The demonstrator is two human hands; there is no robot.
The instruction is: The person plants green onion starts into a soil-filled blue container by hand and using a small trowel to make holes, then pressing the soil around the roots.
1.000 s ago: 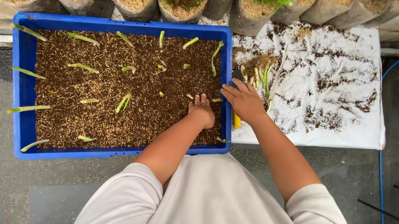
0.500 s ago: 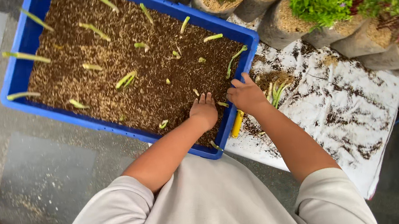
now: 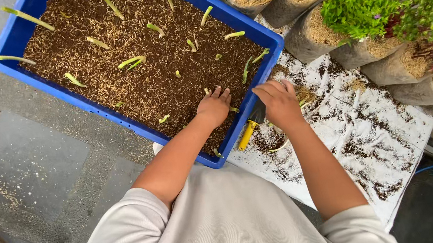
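Right hand has shifted over the white soil-strewn sheet, fingers curled, grasp indeterminable; left hand stays spread flat on the soil in the blue plastic tray.

A blue tray filled with brown soil and dotted with pale green shoots is seen from above. The left hand is pressed flat onto the soil near the tray's corner, while the right hand is held over the rim beside a yellow-handled trowel. A soil-strewn white sheet and potted plants are shown alongside.
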